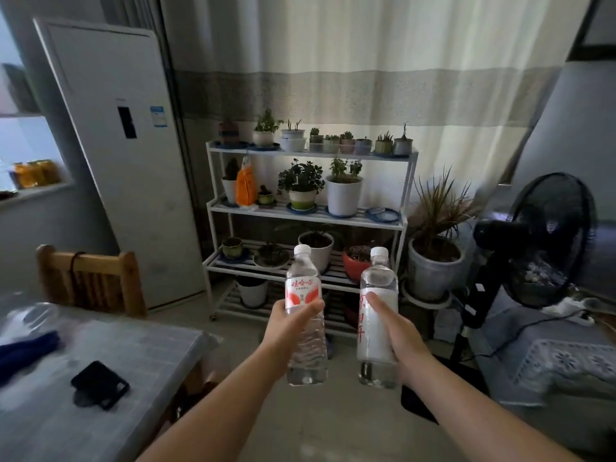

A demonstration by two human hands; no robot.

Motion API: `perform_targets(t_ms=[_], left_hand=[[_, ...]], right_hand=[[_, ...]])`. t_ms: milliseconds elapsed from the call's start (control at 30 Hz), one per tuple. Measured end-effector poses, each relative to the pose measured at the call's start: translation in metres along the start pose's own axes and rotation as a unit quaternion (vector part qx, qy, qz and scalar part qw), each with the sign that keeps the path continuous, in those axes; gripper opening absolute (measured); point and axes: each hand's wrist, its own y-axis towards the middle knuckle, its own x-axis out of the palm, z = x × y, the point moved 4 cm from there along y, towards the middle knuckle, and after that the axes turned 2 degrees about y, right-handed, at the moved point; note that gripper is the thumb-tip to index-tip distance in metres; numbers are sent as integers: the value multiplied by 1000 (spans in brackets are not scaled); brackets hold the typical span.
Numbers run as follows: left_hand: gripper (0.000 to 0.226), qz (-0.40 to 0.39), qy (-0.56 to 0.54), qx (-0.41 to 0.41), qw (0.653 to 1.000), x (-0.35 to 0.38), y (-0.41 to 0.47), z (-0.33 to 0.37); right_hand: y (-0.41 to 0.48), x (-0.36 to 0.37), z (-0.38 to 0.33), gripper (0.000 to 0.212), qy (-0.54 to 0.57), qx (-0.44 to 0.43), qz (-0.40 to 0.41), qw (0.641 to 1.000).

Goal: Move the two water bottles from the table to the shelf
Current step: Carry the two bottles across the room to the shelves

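I hold two clear water bottles upright in front of me, both with white caps. My left hand (288, 323) grips the bottle with the red and white label (304, 295) around its middle. My right hand (398, 331) grips the bottle with the white label and red writing (378, 315). Beyond them stands the white metal shelf (310, 215), with several tiers full of potted plants. The table (100, 378) with a grey cloth lies at my lower left, behind the bottles.
A black phone (100, 385) and blue cloth (26, 351) lie on the table. A wooden chair (90, 278) and a tall white air conditioner (126, 161) stand left. A large potted plant (433, 248), a black fan (540, 241) and a covered sofa (550, 355) stand right.
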Motion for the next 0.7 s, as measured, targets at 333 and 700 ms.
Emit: perform_targets(t_ms=[333,700], left_hand=[[67,34,-19,27,999,-9,131,17],[53,155,-50,37,986,-76,264,80]], right_hand=[[139,43,-29,35,-79,-40,-3,996],[313,155,-70,47,-96,-16,-82,992]])
